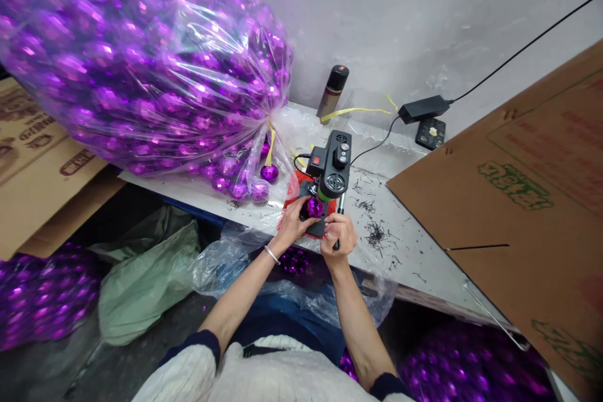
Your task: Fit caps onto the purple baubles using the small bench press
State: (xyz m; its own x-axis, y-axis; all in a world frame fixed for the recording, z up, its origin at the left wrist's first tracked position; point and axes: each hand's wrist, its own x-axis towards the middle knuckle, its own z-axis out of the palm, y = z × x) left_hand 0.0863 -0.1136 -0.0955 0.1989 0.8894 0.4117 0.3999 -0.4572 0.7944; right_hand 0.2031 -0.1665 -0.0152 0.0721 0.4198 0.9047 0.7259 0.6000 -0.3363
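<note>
I have the purple ball [315, 207] on the small black machine [336, 163], under its head, at the fingertips of my left hand [296, 223]. The thumb and fingers curve round the ball's near and left sides, narrowed to its width. It sits to the right of that palm and up and left of my right hand [339, 235], which is closed in a fist around a black lever handle [336, 245] at the machine's right side.

Up on my left, a big clear bag [155, 69] bulges with faceted purple balls, its gathered neck bound with a yellow tie [270, 146]; a few more balls show through the loose plastic past the neck. Low on the left I see another heap of purple balls [47, 295], and a third heap [475, 364] low on the right. The cardboard box [509, 201] stands at my right; I cannot tell what it holds.
</note>
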